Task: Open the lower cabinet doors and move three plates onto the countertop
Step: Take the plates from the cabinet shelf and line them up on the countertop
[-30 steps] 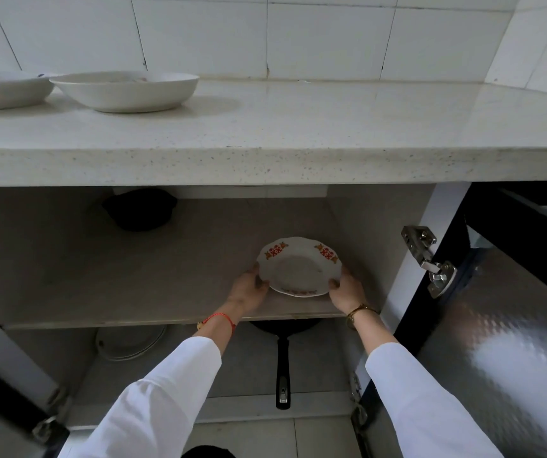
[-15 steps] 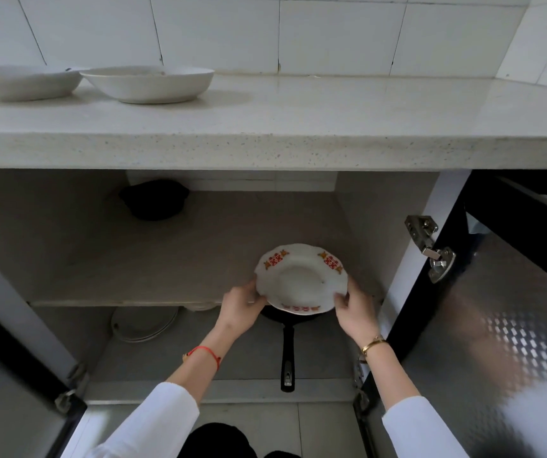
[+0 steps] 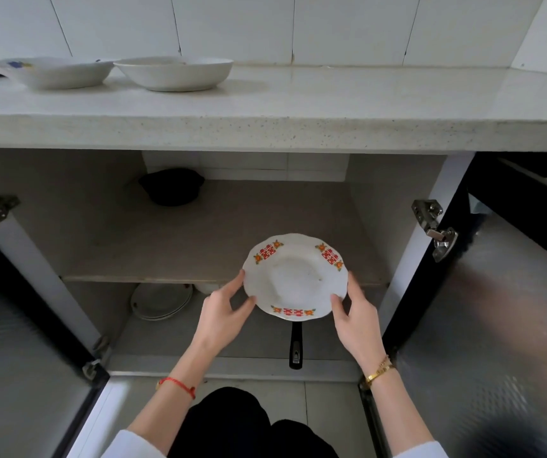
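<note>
While both cabinet doors stand open, the left door point(image 3: 17, 342) swung out at the left edge and the right door point(image 3: 497, 325) at the right, the plate point(image 3: 295, 279) is held in the air in front of the cabinet opening, below the countertop point(image 3: 331, 104) and level with the front edge of the shelf point(image 3: 199, 246). Its white face carries three red and orange motifs on a scalloped rim. The left hand point(image 3: 222, 315) grips the plate's left rim, fingers curled behind the edge and thumb at the lower left. The right hand point(image 3: 354, 315) grips the right rim in the same manner, thumb on the lower right edge. Two white plates already rest on the countertop near the tiled wall: the left plate point(image 3: 54, 72), which has a blue mark on its rim, and the middle plate point(image 3: 173, 72), just beside it. A black pot point(image 3: 171, 186) sits at the back of the shelf. On the cabinet floor, a stack of plates point(image 3: 160, 300) lies at the left, and a pan point(image 3: 295, 345) lies below the held plate with its black handle pointing toward the person.
</note>
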